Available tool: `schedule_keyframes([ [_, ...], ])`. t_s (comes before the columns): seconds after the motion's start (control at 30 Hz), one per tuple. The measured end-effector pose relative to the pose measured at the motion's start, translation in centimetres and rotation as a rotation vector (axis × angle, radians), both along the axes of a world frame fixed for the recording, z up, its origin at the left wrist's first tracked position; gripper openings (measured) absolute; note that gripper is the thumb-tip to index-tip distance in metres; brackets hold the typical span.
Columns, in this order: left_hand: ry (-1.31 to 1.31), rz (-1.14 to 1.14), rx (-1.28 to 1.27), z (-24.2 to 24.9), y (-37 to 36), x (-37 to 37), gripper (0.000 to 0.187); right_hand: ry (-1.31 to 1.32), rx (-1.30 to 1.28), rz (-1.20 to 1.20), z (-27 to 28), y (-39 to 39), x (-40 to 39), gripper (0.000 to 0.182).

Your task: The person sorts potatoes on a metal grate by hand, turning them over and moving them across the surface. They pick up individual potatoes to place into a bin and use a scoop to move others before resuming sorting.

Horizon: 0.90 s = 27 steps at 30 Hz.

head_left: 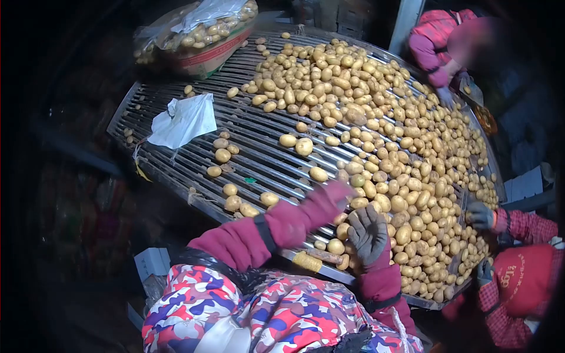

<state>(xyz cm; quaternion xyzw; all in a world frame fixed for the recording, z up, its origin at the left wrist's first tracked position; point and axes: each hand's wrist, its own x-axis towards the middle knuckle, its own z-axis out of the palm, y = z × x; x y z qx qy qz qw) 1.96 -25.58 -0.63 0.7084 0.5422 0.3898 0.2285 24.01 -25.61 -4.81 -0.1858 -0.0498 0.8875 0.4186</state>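
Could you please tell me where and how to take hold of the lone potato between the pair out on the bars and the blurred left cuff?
I'd come from above and grip the potato around its middle, with the fingers on its two longer sides. It looks slightly oval, and the bars show bare along both those sides.

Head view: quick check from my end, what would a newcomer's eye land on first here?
Most likely the mass of yellow potatoes spread over the center and right of the slatted metal table. Next, the crumpled white sheet on the dark slats at left, and the bulging potato bag behind it. At the near edge, the wearer's gray-gloved right hand stands out against the potatoes.
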Motion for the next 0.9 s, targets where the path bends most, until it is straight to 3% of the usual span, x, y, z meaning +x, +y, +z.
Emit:
schedule_keyframes([
  [0.07,-0.047,0.270,-0.208,1.1,1.3,-3.8,0.037,-0.042,0.019,-0.024,0.0,-0.5,0.2,0.044],
  [0.1,0.054,0.307,-0.115,0.9,2.2,-5.4,0.038,-0.084,0.043,-0.036,0.1,-0.6,0.2,0.043],
  [0.13,-0.039,0.308,-0.232,1.1,3.2,-6.5,0.041,-0.132,0.050,-0.025,0.4,-0.6,0.1,0.044],
  [0.23,0.194,0.099,-0.209,1.6,4.4,-5.2,0.045,-0.181,0.091,-0.035,0.0,-0.8,-0.2,0.043],
  [0.3,0.422,-0.031,-0.410,2.6,5.3,-2.5,0.056,-0.195,0.119,-0.034,-0.4,-0.7,-0.1,0.043],
  [0.47,0.804,-0.024,-0.354,-0.7,7.9,1.0,0.063,-0.170,0.101,-0.039,-0.1,-1.1,-0.1,0.045],
  [0.57,0.744,-0.131,-0.281,-1.7,8.5,-0.4,0.067,-0.168,0.135,-0.069,0.0,-1.5,-0.1,0.046],
  [0.63,0.708,-0.161,-0.263,0.5,8.1,-0.4,0.068,-0.211,0.138,-0.063,0.3,-1.6,0.2,0.045],
  [0.7,0.902,-0.248,-0.328,2.4,7.6,0.2,0.065,-0.194,0.103,-0.071,0.4,-1.7,0.5,0.046],
  [0.9,0.937,-0.242,-0.241,0.1,8.3,1.0,0.048,-0.188,0.077,-0.104,1.1,-2.2,1.0,0.048],
])
